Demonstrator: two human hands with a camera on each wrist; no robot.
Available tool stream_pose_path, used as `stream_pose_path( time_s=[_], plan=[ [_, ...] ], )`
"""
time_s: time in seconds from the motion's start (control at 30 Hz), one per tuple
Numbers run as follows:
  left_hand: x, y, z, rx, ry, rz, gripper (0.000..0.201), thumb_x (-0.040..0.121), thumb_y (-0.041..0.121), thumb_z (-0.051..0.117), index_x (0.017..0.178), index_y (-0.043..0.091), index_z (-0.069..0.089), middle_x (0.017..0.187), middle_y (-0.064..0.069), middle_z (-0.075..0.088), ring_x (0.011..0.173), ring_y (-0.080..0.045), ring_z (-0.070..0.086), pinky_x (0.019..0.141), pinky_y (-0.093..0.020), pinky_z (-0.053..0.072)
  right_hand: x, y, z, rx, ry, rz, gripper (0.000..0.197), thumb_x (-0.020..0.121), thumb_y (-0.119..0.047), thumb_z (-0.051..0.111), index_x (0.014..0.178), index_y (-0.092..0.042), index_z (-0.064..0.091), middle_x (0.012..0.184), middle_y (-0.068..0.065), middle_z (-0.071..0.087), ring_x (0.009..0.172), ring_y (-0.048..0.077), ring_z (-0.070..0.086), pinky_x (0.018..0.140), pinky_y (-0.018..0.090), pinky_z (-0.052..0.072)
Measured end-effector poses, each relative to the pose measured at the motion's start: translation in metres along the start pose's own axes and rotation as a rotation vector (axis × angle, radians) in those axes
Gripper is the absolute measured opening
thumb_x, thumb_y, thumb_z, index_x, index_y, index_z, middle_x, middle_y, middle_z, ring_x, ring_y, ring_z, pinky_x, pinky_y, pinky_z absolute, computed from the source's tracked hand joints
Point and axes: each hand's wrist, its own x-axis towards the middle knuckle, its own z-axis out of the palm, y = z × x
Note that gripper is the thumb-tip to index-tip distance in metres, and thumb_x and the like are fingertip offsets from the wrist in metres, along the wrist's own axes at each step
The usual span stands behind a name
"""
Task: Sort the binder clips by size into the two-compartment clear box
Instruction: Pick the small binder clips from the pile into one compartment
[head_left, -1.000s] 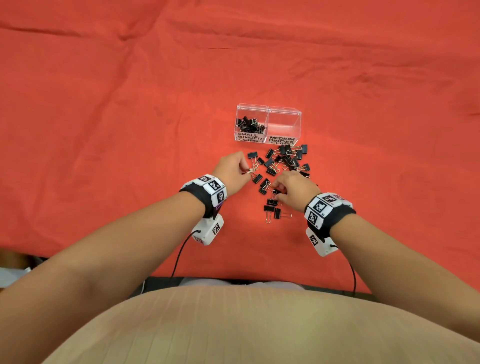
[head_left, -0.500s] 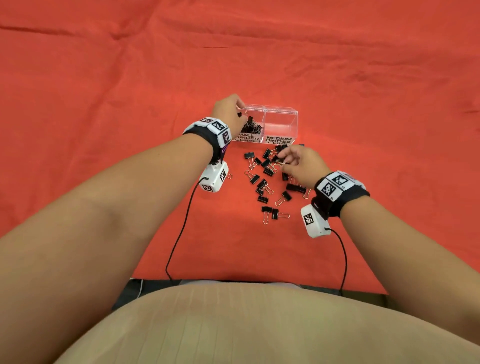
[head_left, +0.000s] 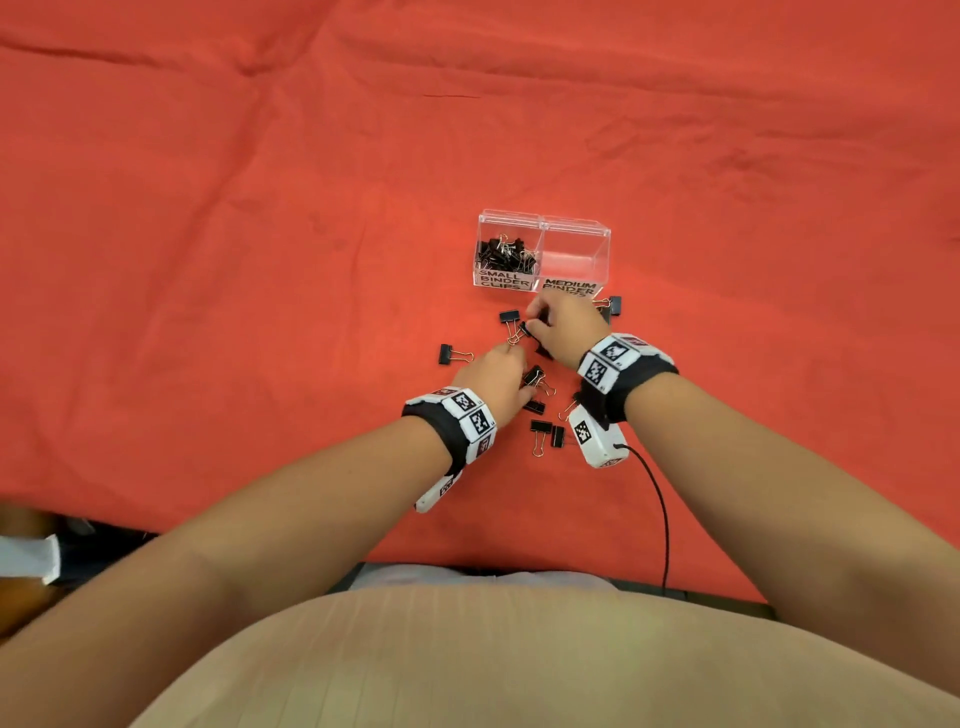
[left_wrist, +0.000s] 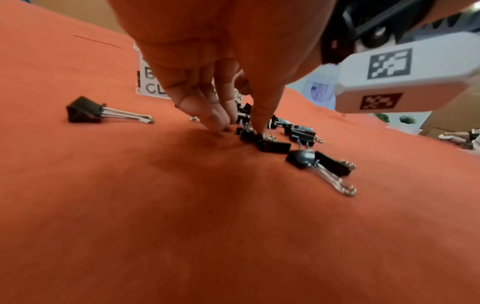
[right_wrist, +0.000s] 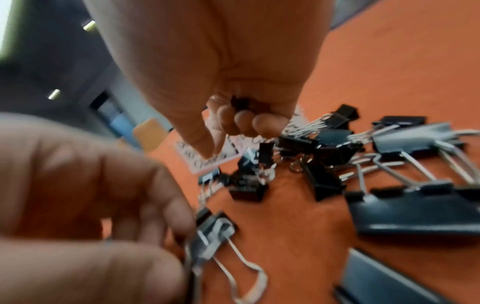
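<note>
The clear two-compartment box stands on the red cloth; its left half, labelled small, holds several small black clips, while the right half, labelled medium, holds none. Loose black binder clips lie scattered in front of it. My right hand hovers just before the box, its fingers curled round a small black clip. My left hand is down on the cloth among the clips; its thumb and fingertips pinch a binder clip there.
One clip lies apart to the left, and another clip sits by the box's right front corner. Larger clips crowd under my right wrist. The table's near edge is close to my body. A wrist-camera cable trails right.
My left hand has come back from over the box's small compartment down to the loose clips. My right hand has shifted forward to just in front of the box.
</note>
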Motion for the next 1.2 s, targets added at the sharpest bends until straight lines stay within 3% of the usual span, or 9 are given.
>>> stream_pose_path(
  time_s=[0.1, 0.2, 0.43, 0.6, 0.73, 0.83, 0.97, 1.03, 1.2],
  plan=[
    [-0.001, 0.000, 0.003, 0.040, -0.011, 0.014, 0.037, 0.090, 0.033, 0.058, 0.117, 0.008, 0.053, 0.122, -0.012, 0.051, 0.111, -0.034, 0.056, 0.086, -0.045, 0.048, 0.001, -0.001, 0.010, -0.182, -0.056, -0.027, 0.025, 0.088, -0.020, 0.055, 0.113, -0.019, 0.058, 0.105, 0.006, 0.067, 0.093, 0.027, 0.064, 0.081, 0.036, 0.053],
    [-0.002, -0.002, 0.003, 0.076, -0.013, 0.046, 0.032, 0.092, 0.027, 0.054, 0.116, 0.005, 0.053, 0.122, -0.013, 0.049, 0.109, -0.036, 0.056, 0.081, -0.044, 0.048, 0.000, 0.001, 0.012, -0.283, -0.040, -0.056, 0.025, 0.087, -0.022, 0.056, 0.112, -0.021, 0.058, 0.110, 0.007, 0.065, 0.098, 0.029, 0.062, 0.079, 0.036, 0.051],
    [-0.003, -0.010, 0.003, -0.070, -0.017, 0.059, 0.013, 0.087, 0.020, 0.057, 0.093, 0.008, 0.056, 0.109, -0.011, 0.053, 0.096, -0.032, 0.058, 0.079, -0.043, 0.050, -0.003, 0.000, 0.001, -0.169, -0.129, 0.004, 0.015, 0.084, -0.023, 0.062, 0.083, -0.014, 0.050, 0.078, 0.005, 0.061, 0.070, 0.024, 0.058, 0.062, 0.034, 0.048],
    [0.001, -0.020, -0.012, -0.408, 0.135, -0.110, 0.009, 0.079, 0.010, 0.064, 0.076, 0.013, 0.055, 0.072, 0.003, 0.054, 0.068, -0.019, 0.054, 0.066, -0.031, 0.049, 0.006, -0.021, -0.030, 0.081, -0.037, 0.034, 0.016, 0.087, -0.021, 0.061, 0.079, -0.013, 0.049, 0.068, -0.003, 0.052, 0.059, 0.011, 0.047, 0.051, 0.019, 0.037],
    [0.013, -0.030, -0.038, -0.567, 0.259, -0.172, 0.020, 0.077, 0.005, 0.064, 0.071, 0.021, 0.054, 0.065, 0.008, 0.053, 0.062, -0.011, 0.050, 0.061, -0.021, 0.045, 0.034, -0.039, -0.047, 0.119, 0.126, 0.038, 0.012, 0.080, -0.015, 0.065, 0.079, -0.014, 0.052, 0.068, -0.005, 0.055, 0.063, 0.012, 0.051, 0.053, 0.022, 0.040],
    [0.024, -0.030, -0.057, -0.566, 0.310, -0.156, 0.013, 0.082, 0.005, 0.063, 0.079, 0.018, 0.061, 0.070, 0.008, 0.056, 0.063, -0.005, 0.050, 0.061, -0.013, 0.042, 0.047, -0.053, -0.048, -0.001, 0.144, 0.020, 0.008, 0.081, -0.011, 0.062, 0.082, -0.012, 0.054, 0.077, 0.001, 0.057, 0.071, 0.017, 0.052, 0.059, 0.026, 0.043],
    [0.043, -0.026, -0.083, -0.424, 0.360, -0.126, 0.008, 0.086, 0.013, 0.063, 0.091, 0.012, 0.068, 0.082, 0.001, 0.063, 0.074, -0.011, 0.054, 0.070, -0.021, 0.045, 0.047, -0.056, -0.050, -0.015, 0.122, -0.029, 0.017, 0.084, -0.009, 0.056, 0.100, -0.010, 0.064, 0.096, 0.005, 0.066, 0.084, 0.020, 0.062, 0.076, 0.032, 0.053],
    [0.053, -0.023, -0.093, -0.386, 0.363, -0.120, 0.011, 0.087, 0.014, 0.062, 0.096, 0.012, 0.068, 0.084, 0.001, 0.062, 0.077, -0.012, 0.055, 0.071, -0.022, 0.045, 0.040, -0.050, -0.054, 0.037, 0.153, -0.025, 0.022, 0.085, -0.005, 0.051, 0.099, -0.012, 0.066, 0.096, 0.004, 0.068, 0.076, 0.016, 0.061, 0.072, 0.030, 0.053],
    [0.074, -0.013, -0.103, -0.388, 0.364, -0.139, 0.017, 0.090, 0.009, 0.058, 0.104, 0.013, 0.066, 0.089, -0.001, 0.061, 0.077, -0.014, 0.057, 0.076, -0.029, 0.054, 0.001, -0.013, -0.049, 0.143, 0.129, 0.099, 0.020, 0.091, -0.004, 0.045, 0.088, -0.011, 0.064, 0.079, -0.005, 0.061, 0.051, 0.006, 0.047, 0.041, 0.013, 0.039]
  ],
)
